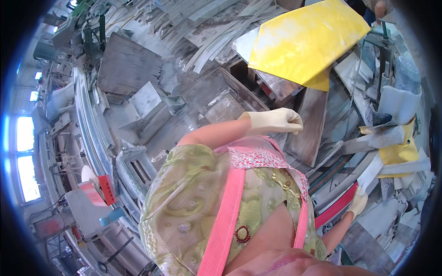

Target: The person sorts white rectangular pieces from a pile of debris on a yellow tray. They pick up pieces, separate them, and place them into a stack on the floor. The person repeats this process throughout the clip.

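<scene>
My left hand [276, 121], in a cream rubber glove, is held in front of my body with its fingers curled in. Nothing shows in it. Out to the right, my right hand [358, 202], gloved alike, grips the near end of a pale flat strip [370, 175]. The strip points away from me, toward other pale strips and a yellow sheet [399, 154]. Beside this hand lies a long red bar [338, 207]. Beyond my left hand stands a brown wooden board [313, 122], below a large yellow cover [308, 41] draped over a stack.
Long thin offcuts [216, 41] lie strewn on the dusty floor ahead. A grey board [128, 63] and a block-shaped metal piece [146, 102] are at the left, near a curved metal rail [90, 119]. A red and white box [97, 191] sits at far left.
</scene>
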`<state>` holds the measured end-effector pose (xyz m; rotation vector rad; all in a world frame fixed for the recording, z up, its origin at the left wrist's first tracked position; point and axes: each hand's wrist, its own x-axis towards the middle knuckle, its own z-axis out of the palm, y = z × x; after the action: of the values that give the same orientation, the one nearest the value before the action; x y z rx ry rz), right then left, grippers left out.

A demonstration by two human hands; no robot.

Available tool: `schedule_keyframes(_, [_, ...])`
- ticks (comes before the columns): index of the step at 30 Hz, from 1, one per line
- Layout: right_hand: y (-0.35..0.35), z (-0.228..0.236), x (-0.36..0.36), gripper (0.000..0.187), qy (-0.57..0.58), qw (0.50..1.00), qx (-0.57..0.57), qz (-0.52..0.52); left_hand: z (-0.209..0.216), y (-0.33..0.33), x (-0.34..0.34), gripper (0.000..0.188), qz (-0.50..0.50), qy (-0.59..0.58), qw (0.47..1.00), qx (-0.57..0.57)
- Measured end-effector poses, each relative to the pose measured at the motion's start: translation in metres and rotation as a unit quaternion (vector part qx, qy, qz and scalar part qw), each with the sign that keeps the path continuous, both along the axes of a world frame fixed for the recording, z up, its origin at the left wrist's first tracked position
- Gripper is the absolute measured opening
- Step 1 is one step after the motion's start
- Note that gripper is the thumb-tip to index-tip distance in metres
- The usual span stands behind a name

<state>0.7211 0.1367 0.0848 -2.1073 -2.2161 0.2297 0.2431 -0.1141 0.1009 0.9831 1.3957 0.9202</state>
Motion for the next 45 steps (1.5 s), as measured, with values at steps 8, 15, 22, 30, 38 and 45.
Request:
schedule_keyframes(8, [-0.052,0.014,-0.243,0.052,0.404,0.900,-0.050,0.157,-0.015,0.027,-0.065,0.030,0.023,0.039,0.995,0.095])
schedule_keyframes(15, [-0.111,0.004,-0.479,0.042,0.549,0.802,-0.165,0.164,-0.021,0.031,-0.155,0.047,0.172,0.036,0.979,0.105])
schedule_keyframes(22, [-0.125,-0.068,-0.570,0.035,0.209,0.919,-0.046,0.330,-0.017,0.056,-0.200,0.054,0.163,0.349,0.920,0.076])
schedule_keyframes(30, [-0.136,-0.021,-0.481,0.069,0.325,0.857,-0.026,0.399,-0.046,0.077,-0.187,0.051,0.235,0.218,0.946,0.037])
schedule_keyframes(38, [-0.039,-0.029,-0.168,0.052,0.386,0.915,0.105,-0.050,-0.035,0.070,-0.186,0.044,0.250,0.262,0.932,-0.008])
schedule_keyframes(45, [0.073,-0.059,-0.039,0.068,0.000,0.973,0.166,-0.159,-0.019,0.081,-0.159,0.039,0.275,0.340,0.899,-0.012])
